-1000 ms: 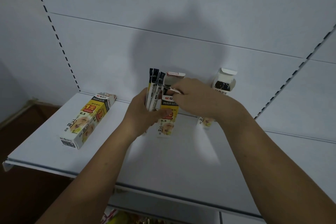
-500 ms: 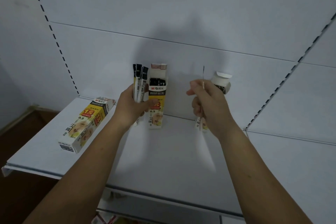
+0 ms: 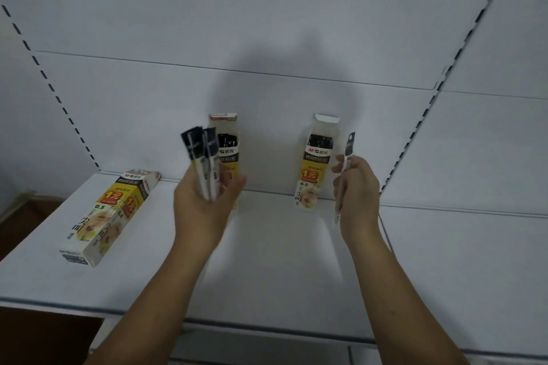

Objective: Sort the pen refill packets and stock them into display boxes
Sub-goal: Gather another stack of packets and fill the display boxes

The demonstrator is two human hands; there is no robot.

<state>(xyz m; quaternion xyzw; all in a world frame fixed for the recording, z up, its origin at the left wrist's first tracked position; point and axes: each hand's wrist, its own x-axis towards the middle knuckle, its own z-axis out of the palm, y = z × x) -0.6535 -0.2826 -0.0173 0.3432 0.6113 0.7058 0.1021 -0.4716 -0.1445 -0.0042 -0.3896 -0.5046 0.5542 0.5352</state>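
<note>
Yellow display box: "M&G", "1元", "0.5"

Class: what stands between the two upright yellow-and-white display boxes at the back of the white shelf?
Nothing stands there. In the head view, only bare white shelf shows between the left yellow-and-white cardboard box and the right box.

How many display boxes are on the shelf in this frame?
3. The lying box is at the shelf's left; the middle box stands at the back, partly behind the left hand; the right box stands beside the right hand.
</note>
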